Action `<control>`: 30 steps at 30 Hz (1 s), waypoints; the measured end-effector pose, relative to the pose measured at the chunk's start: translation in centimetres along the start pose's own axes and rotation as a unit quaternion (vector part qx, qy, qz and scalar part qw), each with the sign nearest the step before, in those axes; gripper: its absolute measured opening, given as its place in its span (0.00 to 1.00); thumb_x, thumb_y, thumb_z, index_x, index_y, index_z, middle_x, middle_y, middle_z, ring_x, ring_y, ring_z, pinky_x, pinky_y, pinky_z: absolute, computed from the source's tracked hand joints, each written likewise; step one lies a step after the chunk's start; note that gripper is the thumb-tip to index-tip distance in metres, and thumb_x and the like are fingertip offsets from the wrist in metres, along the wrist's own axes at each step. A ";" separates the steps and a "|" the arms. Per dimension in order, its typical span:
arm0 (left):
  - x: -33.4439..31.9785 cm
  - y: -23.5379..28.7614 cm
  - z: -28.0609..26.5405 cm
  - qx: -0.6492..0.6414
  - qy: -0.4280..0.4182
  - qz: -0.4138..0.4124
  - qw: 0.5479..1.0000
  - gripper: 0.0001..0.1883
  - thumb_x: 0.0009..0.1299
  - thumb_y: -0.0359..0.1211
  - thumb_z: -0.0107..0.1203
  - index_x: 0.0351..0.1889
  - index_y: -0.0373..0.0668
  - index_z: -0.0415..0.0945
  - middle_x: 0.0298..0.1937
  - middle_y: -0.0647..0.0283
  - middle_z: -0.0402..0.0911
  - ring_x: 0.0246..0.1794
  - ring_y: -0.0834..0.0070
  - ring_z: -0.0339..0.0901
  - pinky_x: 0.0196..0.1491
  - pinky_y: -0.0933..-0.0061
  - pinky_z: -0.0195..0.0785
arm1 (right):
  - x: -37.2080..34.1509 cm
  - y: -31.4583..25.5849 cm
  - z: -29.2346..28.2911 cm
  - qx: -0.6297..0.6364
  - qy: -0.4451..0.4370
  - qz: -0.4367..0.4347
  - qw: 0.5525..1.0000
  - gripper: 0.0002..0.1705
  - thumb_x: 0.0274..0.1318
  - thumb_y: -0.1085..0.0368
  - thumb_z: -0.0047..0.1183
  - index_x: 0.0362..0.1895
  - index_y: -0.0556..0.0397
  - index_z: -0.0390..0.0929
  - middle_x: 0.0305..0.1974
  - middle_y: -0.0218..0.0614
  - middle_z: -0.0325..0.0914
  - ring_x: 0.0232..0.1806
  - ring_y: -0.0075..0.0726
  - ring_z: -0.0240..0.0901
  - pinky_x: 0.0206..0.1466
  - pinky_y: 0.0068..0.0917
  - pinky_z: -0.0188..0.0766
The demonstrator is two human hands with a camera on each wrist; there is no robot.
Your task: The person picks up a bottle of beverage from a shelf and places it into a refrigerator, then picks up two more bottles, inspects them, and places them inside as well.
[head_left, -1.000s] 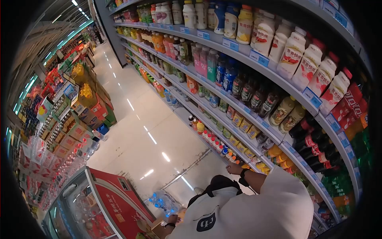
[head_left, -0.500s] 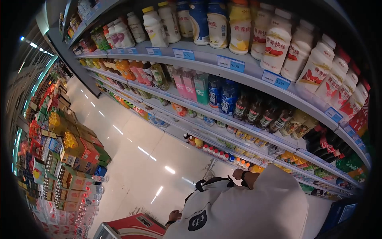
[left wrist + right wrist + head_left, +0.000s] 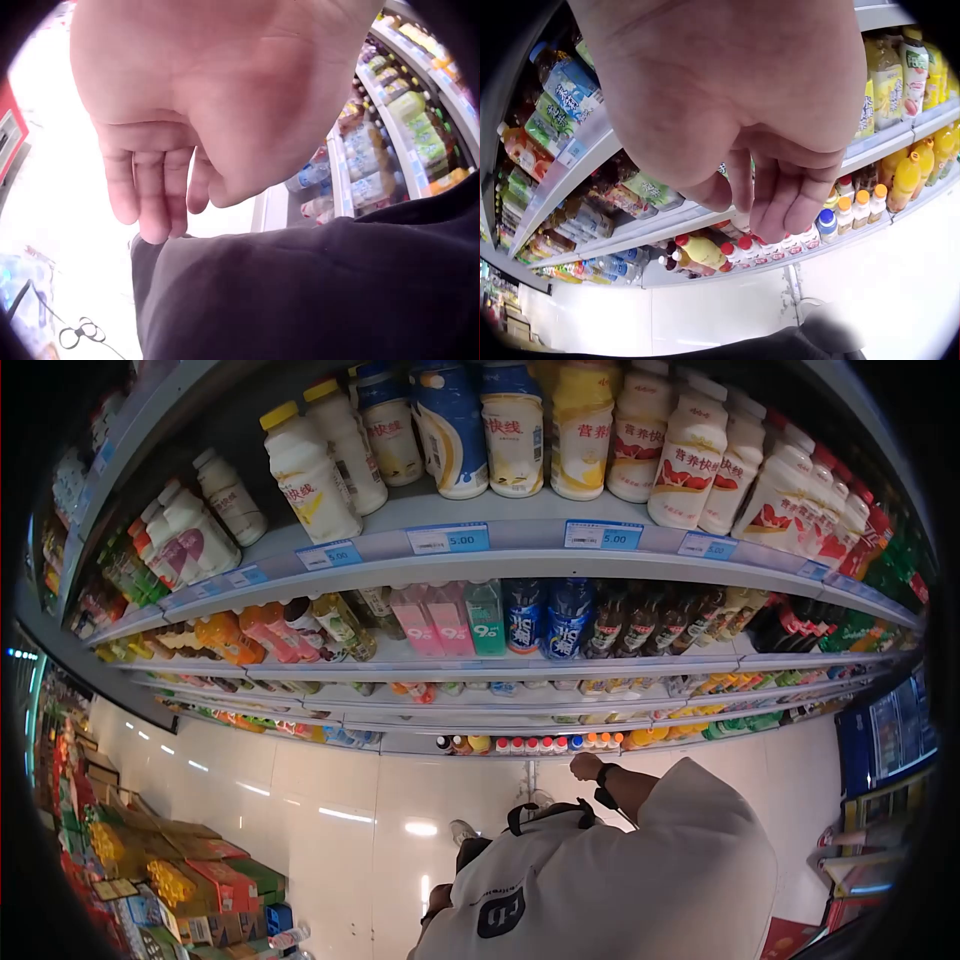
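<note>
My left hand (image 3: 202, 112) hangs with loosely bent fingers beside a dark trouser leg (image 3: 300, 292) in the left wrist view, holding nothing. In the head view that hand (image 3: 438, 900) shows low, at the edge of the pale shirt (image 3: 620, 860). Held out from the body, my right hand (image 3: 587, 765) is empty. Its fingers (image 3: 799, 199) curl loosely in the right wrist view, in front of shelves of drinks. Beyond them are small bottles with orange caps (image 3: 862, 208) and a yellow bottle (image 3: 703, 253); I cannot see the hand touching any.
Curved shelves (image 3: 400, 565) of bottles span the head view, with white bottles (image 3: 690, 460) on the upper one and blue cans or bottles (image 3: 570, 618) below. Stacked cartons (image 3: 225, 885) stand at the lower left on the pale floor (image 3: 330, 790). A dark blue cabinet (image 3: 855, 750) is at the right.
The head view has turned toward the shelves, which now lie level across it; the red freezer has left the lower left. Both hands stay empty, the left now partly behind the shirt.
</note>
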State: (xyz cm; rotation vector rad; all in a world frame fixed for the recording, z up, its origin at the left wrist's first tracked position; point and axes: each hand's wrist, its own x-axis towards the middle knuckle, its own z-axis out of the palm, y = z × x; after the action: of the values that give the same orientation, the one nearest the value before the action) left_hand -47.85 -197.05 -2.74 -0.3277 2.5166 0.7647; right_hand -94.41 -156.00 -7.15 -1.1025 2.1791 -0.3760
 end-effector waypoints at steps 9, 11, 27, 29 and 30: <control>9.2 -15.0 -15.8 -0.441 -0.056 -0.249 0.860 0.10 0.72 0.35 0.46 0.34 0.41 0.74 0.31 0.58 0.83 0.25 0.66 0.81 0.26 0.66 0.73 | -2.9 -17.6 -4.9 0.343 0.111 0.259 0.896 0.12 0.55 0.60 0.55 0.38 0.53 0.83 0.27 0.40 0.83 0.29 0.33 0.83 0.34 0.31 0.79; 11.7 -15.2 -18.6 -0.411 0.006 -0.268 0.871 0.10 0.72 0.36 0.47 0.37 0.39 0.75 0.31 0.57 0.83 0.24 0.68 0.80 0.24 0.69 0.72 | -2.9 -21.6 -9.1 0.331 0.135 0.251 0.899 0.20 0.57 0.58 0.55 0.50 0.58 0.78 0.35 0.39 0.83 0.32 0.31 0.81 0.37 0.30 0.78; 4.2 26.0 -64.6 -0.287 0.351 0.425 0.784 0.10 0.73 0.30 0.55 0.49 0.35 0.75 0.39 0.63 0.80 0.38 0.81 0.76 0.45 0.79 0.69 | -6.0 -49.3 -47.8 0.119 0.486 -0.224 0.836 0.16 0.63 0.65 0.55 0.53 0.56 0.78 0.37 0.34 0.80 0.32 0.24 0.73 0.39 0.23 0.72; 4.5 28.6 -67.7 -0.316 0.337 0.454 0.762 0.12 0.73 0.29 0.55 0.52 0.35 0.73 0.43 0.63 0.79 0.41 0.80 0.76 0.47 0.78 0.69 | -6.3 -50.7 -51.0 0.190 0.472 -0.203 0.837 0.17 0.62 0.65 0.56 0.54 0.55 0.77 0.39 0.33 0.79 0.35 0.23 0.74 0.41 0.22 0.72; 5.1 29.9 -69.2 -0.326 0.334 0.461 0.755 0.14 0.72 0.29 0.56 0.53 0.34 0.72 0.45 0.62 0.79 0.43 0.79 0.76 0.47 0.78 0.69 | -5.5 -50.6 -52.5 0.189 0.492 -0.242 0.815 0.18 0.61 0.65 0.56 0.55 0.55 0.76 0.40 0.33 0.79 0.37 0.22 0.74 0.42 0.22 0.72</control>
State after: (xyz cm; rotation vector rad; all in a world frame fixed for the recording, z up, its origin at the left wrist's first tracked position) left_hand -89.23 -212.86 58.45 0.6311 2.8912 2.2767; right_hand -96.48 -184.20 60.32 -1.3792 2.3833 -1.8822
